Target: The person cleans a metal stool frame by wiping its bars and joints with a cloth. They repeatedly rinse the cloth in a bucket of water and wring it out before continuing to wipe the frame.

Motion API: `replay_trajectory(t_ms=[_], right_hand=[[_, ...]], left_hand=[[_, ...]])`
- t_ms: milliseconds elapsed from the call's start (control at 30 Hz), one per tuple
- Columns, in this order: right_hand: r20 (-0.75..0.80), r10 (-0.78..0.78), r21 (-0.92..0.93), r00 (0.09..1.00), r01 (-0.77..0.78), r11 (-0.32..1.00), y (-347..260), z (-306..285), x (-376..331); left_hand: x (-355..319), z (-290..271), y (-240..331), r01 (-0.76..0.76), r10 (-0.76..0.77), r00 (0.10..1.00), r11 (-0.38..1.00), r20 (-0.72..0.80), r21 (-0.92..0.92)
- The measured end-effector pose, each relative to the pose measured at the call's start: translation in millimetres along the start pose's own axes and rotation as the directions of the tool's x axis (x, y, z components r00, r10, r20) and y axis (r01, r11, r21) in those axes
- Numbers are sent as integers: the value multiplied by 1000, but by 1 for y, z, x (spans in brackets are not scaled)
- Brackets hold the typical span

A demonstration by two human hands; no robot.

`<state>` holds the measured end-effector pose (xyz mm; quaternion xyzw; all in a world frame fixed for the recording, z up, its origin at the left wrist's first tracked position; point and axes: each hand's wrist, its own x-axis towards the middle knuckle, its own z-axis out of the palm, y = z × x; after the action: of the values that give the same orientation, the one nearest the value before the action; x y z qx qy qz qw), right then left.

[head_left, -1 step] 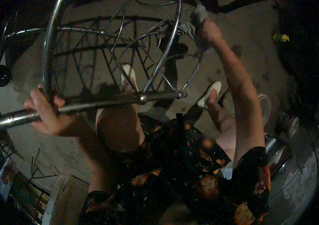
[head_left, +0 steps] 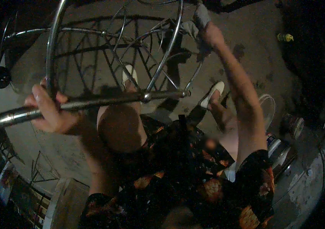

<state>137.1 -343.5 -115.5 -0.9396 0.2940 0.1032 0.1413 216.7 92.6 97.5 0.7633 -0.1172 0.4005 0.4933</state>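
Observation:
A shiny metal tubular frame (head_left: 109, 100) with curved bars and thin crossing rods lies across the view in front of me. My left hand (head_left: 53, 112) is closed round its thick lower tube, where an upright curved bar (head_left: 52, 45) meets it. Toward the far right, my right hand (head_left: 213, 35) is closed on a grey cloth (head_left: 201, 17). Part of the cloth hangs beside the frame's thin rods, and I cannot tell whether it touches them. The thick tube passes above my bent left knee (head_left: 120, 128).
Dim concrete floor lies below, with the frame's shadow on it. A yellow-labelled bottle (head_left: 285, 37) lies at the far right. Round containers (head_left: 281, 154) stand at the right, near a pale hoop-like handle (head_left: 268, 108). A wooden box-like piece (head_left: 65, 202) is at the lower left.
The frame's right end has risen slightly in the picture. My right forearm has shifted a little to the left, with the cloth still in the hand. My left hand keeps its hold.

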Motion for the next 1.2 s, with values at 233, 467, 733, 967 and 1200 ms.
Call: replay_trajectory(t_ms=[233, 467, 733, 967, 1200], right_hand=[[-55, 229, 376, 972, -193, 906, -45, 48, -167], [459, 26, 589, 888, -326, 739, -21, -15, -203], [367, -76, 630, 927, -308, -713, 49, 2, -270], [210, -26, 535, 977, -138, -833, -20, -24, -254], [-161, -182, 478, 970, 238, 845, -6, -64, -161]], left_hand=[[-11, 35, 32, 441, -450, 889, 794, 83, -419], [4, 24, 33, 372, -297, 926, 823, 233, -429], [0, 34, 48, 400, -273, 911, 766, 308, -503], [2, 31, 42, 384, -298, 922, 776, 246, -500], [0, 26, 43, 401, -322, 916, 745, 240, -533]])
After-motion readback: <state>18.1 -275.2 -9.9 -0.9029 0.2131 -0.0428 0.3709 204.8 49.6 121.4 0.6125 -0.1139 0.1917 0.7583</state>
